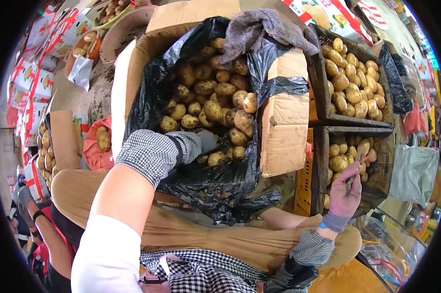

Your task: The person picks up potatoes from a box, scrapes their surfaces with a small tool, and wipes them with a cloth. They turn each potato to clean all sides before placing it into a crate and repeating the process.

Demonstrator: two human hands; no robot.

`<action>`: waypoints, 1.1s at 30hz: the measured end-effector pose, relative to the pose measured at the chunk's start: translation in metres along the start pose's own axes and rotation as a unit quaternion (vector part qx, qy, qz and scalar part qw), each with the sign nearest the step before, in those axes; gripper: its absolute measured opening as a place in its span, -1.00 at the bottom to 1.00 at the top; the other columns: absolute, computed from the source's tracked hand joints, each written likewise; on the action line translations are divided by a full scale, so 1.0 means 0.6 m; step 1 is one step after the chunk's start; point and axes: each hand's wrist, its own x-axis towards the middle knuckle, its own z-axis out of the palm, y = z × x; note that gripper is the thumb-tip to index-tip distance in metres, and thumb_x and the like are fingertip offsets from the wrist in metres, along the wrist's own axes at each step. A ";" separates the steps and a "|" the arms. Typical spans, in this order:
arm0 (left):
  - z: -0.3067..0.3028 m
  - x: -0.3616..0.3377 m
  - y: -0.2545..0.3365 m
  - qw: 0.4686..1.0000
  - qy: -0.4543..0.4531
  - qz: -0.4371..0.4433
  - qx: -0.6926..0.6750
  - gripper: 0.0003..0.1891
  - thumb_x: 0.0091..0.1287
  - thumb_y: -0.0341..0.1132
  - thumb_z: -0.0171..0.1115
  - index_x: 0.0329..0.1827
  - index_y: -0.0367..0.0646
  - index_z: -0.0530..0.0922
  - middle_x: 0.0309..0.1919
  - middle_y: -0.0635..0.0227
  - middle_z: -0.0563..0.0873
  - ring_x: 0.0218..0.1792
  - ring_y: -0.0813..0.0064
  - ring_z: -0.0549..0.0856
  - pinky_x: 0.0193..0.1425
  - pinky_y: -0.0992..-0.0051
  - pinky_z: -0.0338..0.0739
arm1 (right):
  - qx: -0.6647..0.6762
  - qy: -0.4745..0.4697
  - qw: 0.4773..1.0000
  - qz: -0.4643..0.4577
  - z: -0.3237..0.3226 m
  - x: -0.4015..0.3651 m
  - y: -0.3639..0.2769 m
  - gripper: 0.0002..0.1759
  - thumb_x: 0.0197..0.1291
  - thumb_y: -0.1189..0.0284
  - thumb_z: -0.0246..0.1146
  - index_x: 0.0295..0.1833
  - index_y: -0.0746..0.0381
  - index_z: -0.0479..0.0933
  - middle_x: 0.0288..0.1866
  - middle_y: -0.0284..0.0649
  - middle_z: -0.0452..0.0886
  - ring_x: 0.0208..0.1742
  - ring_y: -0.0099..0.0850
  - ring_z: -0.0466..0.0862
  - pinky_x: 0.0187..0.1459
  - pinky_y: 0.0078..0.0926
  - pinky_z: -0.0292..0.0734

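Note:
Many potatoes [213, 110] fill a cardboard box [285, 117] lined with a black plastic bag [215, 188]. My left hand [209, 140], gloved in grey, reaches into the lower part of the box among the potatoes; its fingers are mostly hidden. At the right, my right hand [346, 191], in a pinkish glove, is over the near edge of the lower crate [322, 161], with its fingers bent and some dark thing or dirt at the palm. Potatoes [342, 155] lie in that crate, just beyond the fingertips.
An upper crate [323, 110] of potatoes stands behind the lower one. A grey cloth [267, 29] hangs over the box's back corner. A red bag [97, 146] with a potato lies at the left. Another person's arm [52, 239] is at the lower left.

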 end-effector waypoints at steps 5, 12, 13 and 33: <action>-0.060 -0.065 -0.014 0.960 0.135 -0.063 -0.238 -0.58 0.08 -0.29 0.29 0.05 -0.09 0.53 -0.09 0.13 0.63 -0.08 0.18 0.66 -0.05 0.21 0.57 | -0.192 -0.023 0.981 0.020 0.011 -0.021 0.083 -0.59 0.26 0.68 0.07 0.23 0.45 0.38 0.15 -0.08 0.52 0.14 -0.33 0.54 0.16 -0.42 0.55; -0.224 -0.211 0.031 0.586 0.157 0.042 -0.794 -0.34 0.06 -0.57 0.43 0.25 -0.10 0.36 0.15 0.35 0.49 0.10 0.52 0.58 0.15 0.49 0.56 | -0.542 -0.060 0.836 0.052 0.024 -0.100 0.229 -0.49 0.30 0.53 0.07 0.38 0.25 0.30 0.13 -0.15 0.53 -0.06 -0.40 0.61 -0.05 -0.49 0.59; -0.236 -0.231 0.043 0.589 0.163 0.041 -0.790 -0.34 0.06 -0.57 0.43 0.25 -0.10 0.36 0.15 0.35 0.49 0.10 0.52 0.58 0.15 0.49 0.56 | -0.547 -0.069 0.831 0.067 0.021 -0.107 0.242 -0.52 0.32 0.56 0.06 0.36 0.28 0.31 0.10 -0.13 0.54 -0.07 -0.38 0.64 -0.06 -0.47 0.61; -0.245 -0.250 -0.033 0.959 0.036 -0.182 -0.214 -0.52 0.24 -0.10 0.26 0.16 -0.16 0.50 -0.14 0.17 0.71 -0.08 0.30 0.69 -0.11 0.29 0.60 | -0.391 -0.146 0.894 0.162 0.011 -0.126 0.253 -0.51 0.27 0.29 0.15 0.24 0.33 0.37 0.05 -0.07 0.55 0.07 -0.21 0.57 0.12 -0.29 0.53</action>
